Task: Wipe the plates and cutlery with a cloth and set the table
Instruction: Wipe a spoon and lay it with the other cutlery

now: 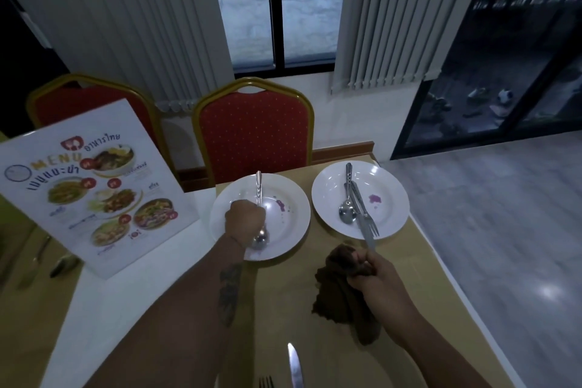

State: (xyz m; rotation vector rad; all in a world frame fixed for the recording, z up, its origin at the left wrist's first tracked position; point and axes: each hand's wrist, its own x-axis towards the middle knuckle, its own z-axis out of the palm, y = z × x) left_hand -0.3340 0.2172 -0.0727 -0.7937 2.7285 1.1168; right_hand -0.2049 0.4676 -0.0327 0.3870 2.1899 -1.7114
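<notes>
Two white plates stand at the table's far side. Over the left plate, which bears a purple stain, my left hand grips a spoon whose bowl touches the plate. The right plate has a purple stain and carries a spoon, a fork and a knife. In front of that plate my right hand holds a crumpled brown cloth that hangs down to the table.
A knife and fork tines lie at the near edge. A standing menu card is on the left, with cutlery beside it. Two red chairs stand behind the table. The table edge and grey floor are on the right.
</notes>
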